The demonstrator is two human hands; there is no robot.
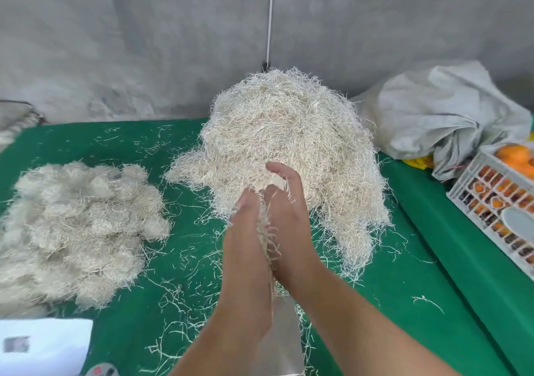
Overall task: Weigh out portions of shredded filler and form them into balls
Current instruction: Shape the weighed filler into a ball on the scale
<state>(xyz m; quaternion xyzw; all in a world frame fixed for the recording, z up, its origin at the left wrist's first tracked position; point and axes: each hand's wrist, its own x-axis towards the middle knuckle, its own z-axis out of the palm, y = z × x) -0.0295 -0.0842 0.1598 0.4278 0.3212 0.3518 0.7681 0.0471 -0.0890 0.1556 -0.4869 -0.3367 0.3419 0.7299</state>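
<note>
- Item, portion of shredded filler (267, 231): we hold it pressed between the palms of our left hand (245, 231) and right hand (289, 213), above the near middle of the green surface (450, 260). Fingers of both hands lie mostly straight and together, clamping the wad, not curled round it.
- Risk, shedding: strands hang loose from the gap between the palms. We judge that rolling with too little pressure would drop them onto the surface, and the weighed amount would come up short.
- Item, main heap of filler (289, 144): at the far middle of the surface, just beyond our fingertips (274, 167). Risk, contamination of the portion: stray strands from the heap could catch on the wad and add weight.
- Item, pile of formed balls (75, 225): at the left edge of the surface. Risk: a loosely packed ball may spring open when set down and tangle with its neighbours.
- Item, metal tray (284, 335), probably the scale pan, at the near edge under our wrists. Risk: a forearm could knock it; we cannot tell how it sits.
- Item, white crate of fruit (491, 202): at the right edge, well apart from the hands, little hazard.
- Item, scattered strands (179, 260) across the surface: could be picked up by a ball put down among them.
</note>
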